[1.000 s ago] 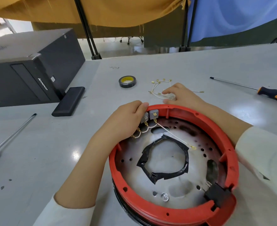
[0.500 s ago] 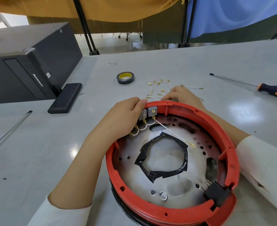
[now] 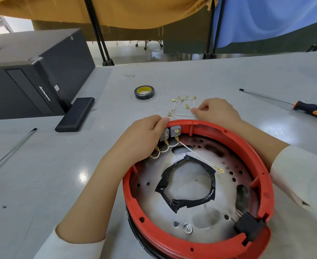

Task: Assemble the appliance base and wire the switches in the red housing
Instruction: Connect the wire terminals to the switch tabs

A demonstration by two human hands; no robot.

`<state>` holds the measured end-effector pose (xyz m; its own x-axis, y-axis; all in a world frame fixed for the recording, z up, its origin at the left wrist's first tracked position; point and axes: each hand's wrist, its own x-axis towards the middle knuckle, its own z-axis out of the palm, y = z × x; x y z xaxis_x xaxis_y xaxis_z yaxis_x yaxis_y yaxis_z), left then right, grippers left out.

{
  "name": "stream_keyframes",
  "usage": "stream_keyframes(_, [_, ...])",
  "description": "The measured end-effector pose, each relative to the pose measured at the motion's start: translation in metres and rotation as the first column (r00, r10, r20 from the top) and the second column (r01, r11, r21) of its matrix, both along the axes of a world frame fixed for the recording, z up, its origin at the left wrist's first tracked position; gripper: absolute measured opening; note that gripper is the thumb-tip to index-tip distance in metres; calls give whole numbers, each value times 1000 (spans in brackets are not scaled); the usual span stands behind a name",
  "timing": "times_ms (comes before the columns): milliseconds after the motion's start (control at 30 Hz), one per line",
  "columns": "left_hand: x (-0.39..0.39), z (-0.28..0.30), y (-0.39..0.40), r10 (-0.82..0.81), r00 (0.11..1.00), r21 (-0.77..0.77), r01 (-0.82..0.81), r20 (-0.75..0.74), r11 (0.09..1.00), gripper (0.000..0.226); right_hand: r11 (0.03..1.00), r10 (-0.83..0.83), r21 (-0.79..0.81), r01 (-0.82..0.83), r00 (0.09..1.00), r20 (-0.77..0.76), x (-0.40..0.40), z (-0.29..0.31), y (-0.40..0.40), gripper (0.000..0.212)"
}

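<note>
Nearest you, the round red plastic housing [image 3: 264, 176] sits on the grey table [image 3: 51, 174], open side up, ringing a scorched, perforated metal plate [image 3: 200, 217]. A black plastic connector block [image 3: 249, 226] is seated in the near right of the rim, and a ragged ring of black tape [image 3: 187, 200] lies on the middle of the plate.

At the far rim, two small grey switches [image 3: 170, 132] stand side by side against the inside of the wall, with short white looped wires [image 3: 163, 149] hanging below them. One long white wire [image 3: 196, 156] runs from the right-hand switch across the plate to a brass ring terminal lying loose on it.

Your left hand [image 3: 142, 139] rests over the far left of the rim, thumb and fingertips closed on the wall right at the left switch.

Just beyond the housing, your right hand [image 3: 215, 112] lies on the table with fingers curled, pinching one strand of the loose bundle of white wires with brass terminals [image 3: 182, 106].

Farther back lies a roll of black tape with a yellow core [image 3: 144, 92]. An orange-and-black screwdriver [image 3: 303, 109] lies far right, a long metal-shafted tool [image 3: 10, 150] at left, and a black computer tower [image 3: 32, 77] at the far left.
</note>
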<state>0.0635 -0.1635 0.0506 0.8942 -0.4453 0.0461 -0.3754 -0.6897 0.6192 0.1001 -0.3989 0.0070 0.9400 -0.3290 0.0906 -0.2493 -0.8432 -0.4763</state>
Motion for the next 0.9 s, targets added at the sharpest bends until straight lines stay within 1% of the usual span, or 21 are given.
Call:
stream_keyframes(67, [0, 0, 0, -4, 1000, -4, 4, -5, 1000, 42, 999, -19, -38, 18, 999, -28, 3, 2, 4, 28])
stream_keyframes(100, [0, 0, 0, -6, 1000, -8, 6, -6, 1000, 42, 999, -34, -32, 33, 999, -35, 4, 4, 5, 26])
stream_keyframes(133, [0, -1, 0, -8, 1000, -11, 7, -6, 1000, 43, 999, -48, 9, 48, 998, -37, 4, 5, 5, 25])
stream_keyframes(233, [0, -1, 0, -6, 1000, -15, 6, -5, 1000, 43, 963, -82, 256, 80, 997, -4, 2, 17, 1, 23])
stream_keyframes(333, [1, -2, 1, 0, 1000, -21, 0, -9, 1000, 43, 869, -125, 484, 101, 992, 17, -3, 34, 1, 19])
stream_keyframes(400, [1, -2, 1, -3, 1000, -44, 2, -26, 999, 42, 818, -145, 564, 116, 989, 6, -6, 45, 4, 16])
stream_keyframes(467, [1, -2, 1, -5, 999, -51, 3, -41, 999, 42, 803, -129, 589, 95, 991, 17, -8, 55, 9, 15])
stream_keyframes(567, [2, -1, 1, -5, 999, -66, 2, -51, 998, 42, 822, -56, 569, 5, 996, 73, -9, 65, 19, 18])
stream_keyframes(667, [3, -3, 1, -8, 998, -64, 4, -68, 998, 39, 876, 46, 474, -92, 993, 108, -4, 70, 35, 20])
stream_keyframes(700, [5, -5, 2, 5, 995, -85, -13, -97, 996, 35, 893, 77, 433, -120, 990, 117, -2, 70, 41, 20])
stream_keyframes(767, [8, -5, 4, 74, 967, -240, -134, -245, 961, 28, 928, 126, 337, -162, 984, 125, 1, 70, 52, 21])
stream_keyframes(800, [10, -4, 5, 94, 932, -340, -219, -349, 915, 33, 942, 148, 284, -177, 982, 121, 2, 69, 57, 20])
stream_keyframes(833, [12, -2, 7, 86, 888, -419, -297, -453, 858, 35, 951, 169, 242, -192, 979, 112, 3, 68, 62, 20])
stream_keyframes(900, [13, 3, 9, 26, 814, -507, -385, -580, 772, 23, 958, 201, 192, -215, 976, 88, 4, 64, 71, 21])
